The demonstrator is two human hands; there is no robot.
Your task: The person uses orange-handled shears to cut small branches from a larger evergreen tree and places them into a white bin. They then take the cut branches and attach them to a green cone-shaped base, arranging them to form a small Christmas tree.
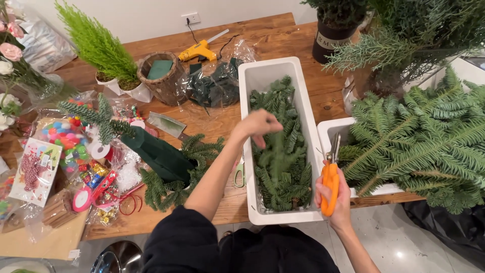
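My left hand (260,125) hovers over a long white tub (251,96) full of cut fir sprigs (281,167), fingers pinched on a blurred green sprig (273,151) hanging below them. My right hand (337,198) grips orange-handled pruning shears (331,179), blades pointing up, at the tub's near right corner. To the left lies a dark green foam cone (160,154) with fir sprigs around its base.
A second white tub (329,132) holds big fir branches (424,141) at right. Potted conifers, a yellow glue gun (199,50), a bark pot (162,78), green-handled scissors (239,174) and bags of coloured ornaments (70,146) crowd the wooden table (262,38).
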